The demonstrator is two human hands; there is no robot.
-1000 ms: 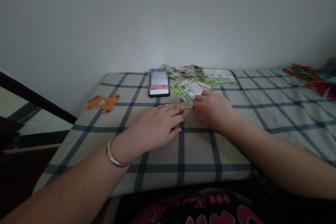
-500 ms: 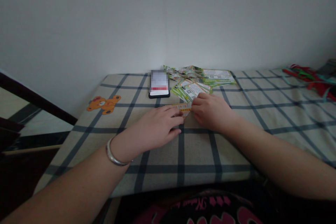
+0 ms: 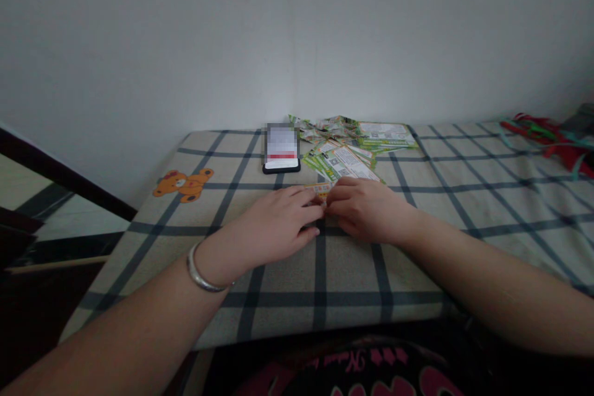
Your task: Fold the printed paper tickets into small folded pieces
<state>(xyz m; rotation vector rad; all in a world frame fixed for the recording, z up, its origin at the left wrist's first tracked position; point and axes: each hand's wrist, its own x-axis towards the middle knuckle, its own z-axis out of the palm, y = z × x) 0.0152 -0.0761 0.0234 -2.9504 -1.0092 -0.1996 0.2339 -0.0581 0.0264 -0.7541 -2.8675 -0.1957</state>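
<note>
A small sheet of printed paper [image 3: 317, 189] with yellow-orange print lies on the checked cloth between my hands, mostly covered by fingers. My left hand [image 3: 283, 223] rests on its left part, palm down, fingers stretched out and thumb apart; a silver bangle is on the wrist. My right hand [image 3: 362, 207] has its fingers bent together at the paper's right side, fingertips almost meeting those of the left. Just beyond, a fanned stack of green-and-white printed leaflets [image 3: 350, 161] lies close to the right knuckles.
A phone [image 3: 281, 148] with a lit screen lies behind my left hand. Beside it are crumpled or folded leaflets [image 3: 329, 129] and another flat leaflet pile [image 3: 387, 134] along the wall. An orange bear picture [image 3: 183, 185] is at left. Red and green strips [image 3: 552, 139] lie far right.
My right hand has moved left and slightly nearer to me, up to the left fingertips, covering more of the paper. My left hand has stayed almost still.
</note>
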